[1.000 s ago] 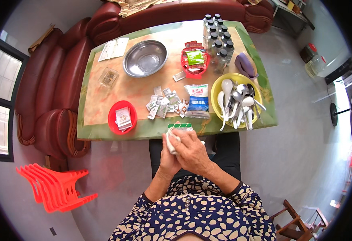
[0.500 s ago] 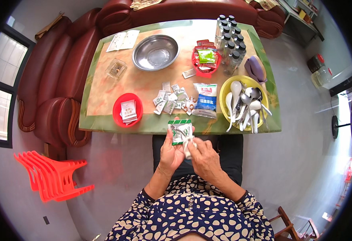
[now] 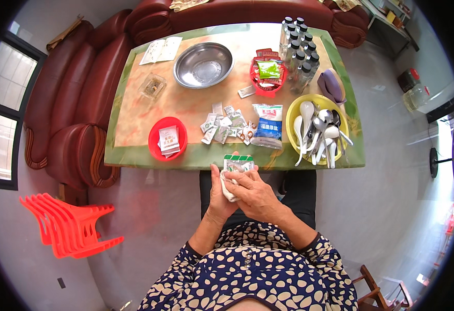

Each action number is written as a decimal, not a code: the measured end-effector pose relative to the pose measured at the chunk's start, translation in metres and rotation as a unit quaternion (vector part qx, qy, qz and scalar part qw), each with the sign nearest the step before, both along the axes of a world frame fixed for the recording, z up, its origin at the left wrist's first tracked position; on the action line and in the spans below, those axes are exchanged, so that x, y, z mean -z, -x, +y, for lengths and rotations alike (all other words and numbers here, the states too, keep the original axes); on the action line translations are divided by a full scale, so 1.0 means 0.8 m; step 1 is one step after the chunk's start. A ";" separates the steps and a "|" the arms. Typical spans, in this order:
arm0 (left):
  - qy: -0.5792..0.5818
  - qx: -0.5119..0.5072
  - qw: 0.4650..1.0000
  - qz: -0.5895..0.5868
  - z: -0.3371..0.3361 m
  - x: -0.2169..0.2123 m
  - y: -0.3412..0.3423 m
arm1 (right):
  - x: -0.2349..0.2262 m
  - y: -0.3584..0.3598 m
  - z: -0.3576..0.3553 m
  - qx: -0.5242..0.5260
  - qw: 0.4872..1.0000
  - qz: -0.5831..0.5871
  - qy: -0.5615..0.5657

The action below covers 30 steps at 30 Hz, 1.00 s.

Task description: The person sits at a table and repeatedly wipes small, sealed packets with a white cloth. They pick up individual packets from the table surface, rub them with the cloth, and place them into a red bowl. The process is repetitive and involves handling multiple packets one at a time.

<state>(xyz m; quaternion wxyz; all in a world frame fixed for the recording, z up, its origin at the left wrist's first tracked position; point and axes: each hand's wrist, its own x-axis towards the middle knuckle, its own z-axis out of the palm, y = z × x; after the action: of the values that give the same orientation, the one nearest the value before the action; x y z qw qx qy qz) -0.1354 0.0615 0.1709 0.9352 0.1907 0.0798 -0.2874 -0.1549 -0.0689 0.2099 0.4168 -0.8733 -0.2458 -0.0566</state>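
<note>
Fingers of the left hand [image 3: 218, 193] and right hand [image 3: 255, 194] close together around a white packet [image 3: 235, 167] with a green top edge, held just below the table [image 3: 133, 111] edge; on the table, small sachets [image 3: 226, 127] lie between a red dish [image 3: 168, 139] and a blue-white bag [image 3: 268, 124]

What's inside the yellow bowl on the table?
The yellow bowl holds a heap of spoons, white and shiny metal ones. They cover the bottom, so anything under them is hidden.
</note>
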 end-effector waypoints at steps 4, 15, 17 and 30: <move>-0.046 -0.029 0.998 0.023 0.006 0.004 0.000 | -0.003 -0.001 -0.035 -0.133 0.980 0.118 -0.085; -0.022 -0.001 0.999 0.039 0.010 0.012 0.003 | 0.005 0.011 -0.001 0.057 0.995 -0.012 0.087; -0.043 0.003 0.998 0.041 0.014 0.011 0.004 | 0.005 0.017 -0.014 -0.009 0.998 0.050 0.048; -0.063 -0.063 0.996 0.006 0.004 0.005 0.009 | 0.011 0.007 0.007 0.178 0.968 -0.092 0.154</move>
<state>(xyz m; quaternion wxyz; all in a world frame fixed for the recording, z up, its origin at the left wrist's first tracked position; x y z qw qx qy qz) -0.1423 0.0645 0.1671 0.9373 0.2419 0.1146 -0.2232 -0.1604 -0.0636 0.2008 0.2366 -0.9475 -0.1299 -0.1714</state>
